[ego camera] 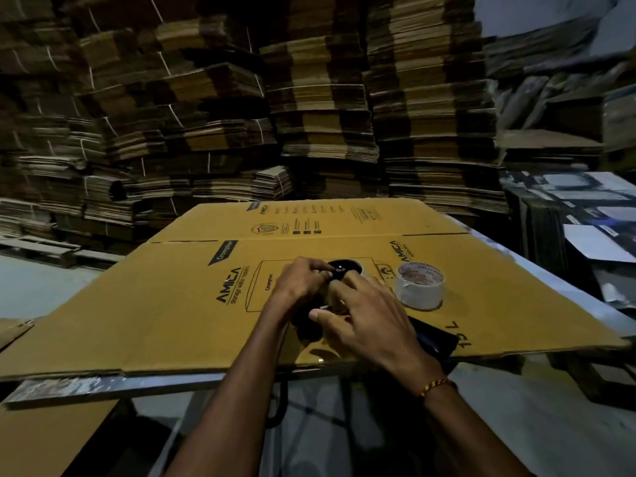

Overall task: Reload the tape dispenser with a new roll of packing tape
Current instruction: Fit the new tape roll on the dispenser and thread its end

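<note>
Left hand (303,280) pinching hub of black tape dispenser (339,270); right hand (364,318) gripping dispenser body near middle of flattened carton (172,304) covering surface. New tape roll (418,285) standing just right of hands, toward right edge, untouched. Judgement: early stage; roll not yet mounted, threading still left. Dark flat object (435,339) near front edge, unidentifiable.

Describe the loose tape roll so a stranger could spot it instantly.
Start at the big flattened cardboard box printed AMICA that covers the work surface. The tape roll stands on it just right of the right hand: a pale ring with a printed core, untouched.
</note>
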### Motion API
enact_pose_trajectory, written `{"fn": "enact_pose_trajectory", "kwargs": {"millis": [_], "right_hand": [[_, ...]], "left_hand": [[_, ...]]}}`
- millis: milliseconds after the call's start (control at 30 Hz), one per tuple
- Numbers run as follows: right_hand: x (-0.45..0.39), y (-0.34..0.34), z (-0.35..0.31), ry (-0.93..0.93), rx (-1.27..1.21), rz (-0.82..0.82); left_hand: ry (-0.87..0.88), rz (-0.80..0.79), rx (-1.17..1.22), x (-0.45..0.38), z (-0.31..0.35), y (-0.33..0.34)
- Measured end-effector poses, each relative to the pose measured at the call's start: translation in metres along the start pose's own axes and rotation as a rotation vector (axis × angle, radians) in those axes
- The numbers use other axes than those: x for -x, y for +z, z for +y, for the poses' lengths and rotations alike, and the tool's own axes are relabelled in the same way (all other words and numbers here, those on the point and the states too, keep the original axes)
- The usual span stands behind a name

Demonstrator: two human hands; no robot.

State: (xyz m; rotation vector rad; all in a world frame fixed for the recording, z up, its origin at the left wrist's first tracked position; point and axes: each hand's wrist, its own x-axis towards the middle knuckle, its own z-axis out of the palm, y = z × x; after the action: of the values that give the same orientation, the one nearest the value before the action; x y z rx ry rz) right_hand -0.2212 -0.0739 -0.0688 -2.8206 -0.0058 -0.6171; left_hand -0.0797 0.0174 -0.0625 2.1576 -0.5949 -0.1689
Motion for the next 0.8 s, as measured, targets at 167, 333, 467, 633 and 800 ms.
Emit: {"fn": "enact_pose_trajectory", "kwargs": {"millis": [167, 333, 467, 633, 800], "right_hand": [[0.002, 0.010, 0.007, -0.105, -0.112, 0.067], [-0.005, 0.004, 0.018, -0.094, -0.160, 0.105], [-0.013, -0.003, 0.031, -0.017, -0.236, 0.090], [-0.020, -0.009, 0.032, 0.222, -0.404, 0.153], [-0.025, 0.003, 0.013, 0.328, -0.091, 0.038]], "left_hand": [[-0.024, 0.033, -0.008, -0.001, 0.002, 0.000], [-0.028, 0.104, 0.002, 0.002, -0.002, 0.003], [-0.068, 0.207, 0.003, 0.005, -0.004, 0.008], [-0.108, 0.245, -0.006, 0.006, -0.003, 0.012], [-0.143, 0.288, 0.003, 0.007, 0.000, 0.013]]}}
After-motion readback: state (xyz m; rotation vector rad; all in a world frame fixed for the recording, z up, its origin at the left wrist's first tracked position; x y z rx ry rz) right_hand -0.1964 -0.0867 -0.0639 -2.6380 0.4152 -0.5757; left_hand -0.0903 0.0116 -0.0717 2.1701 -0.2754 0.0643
